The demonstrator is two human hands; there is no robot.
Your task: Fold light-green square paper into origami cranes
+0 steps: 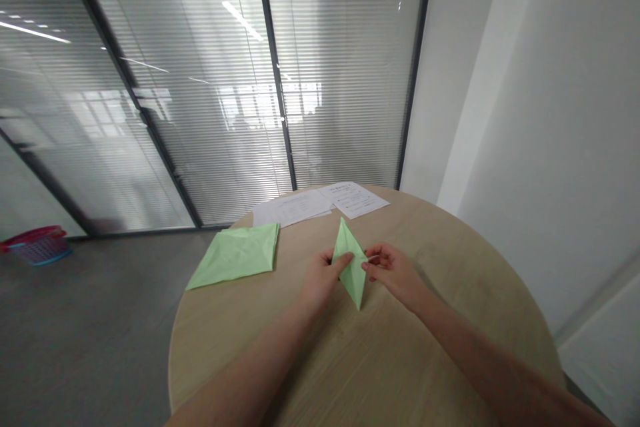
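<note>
A light green sheet of paper folded into a narrow diamond (353,280) is held up just over the table, its points facing away from me and toward me. My left hand (325,272) grips its left side, thumb lying across the front and fingers behind. On the other side my right hand (387,268) pinches the right corner between thumb and fingers. Farther left, a larger green folded sheet (237,255) lies flat near the table's edge, with creases on its surface.
Overlapping white printed sheets (355,199) lie at the far side of the round wooden table (430,360). Beyond stands a glass partition with blinds (345,67); a white wall (565,113) is at the right. A red and blue basket (40,247) sits on the floor at left.
</note>
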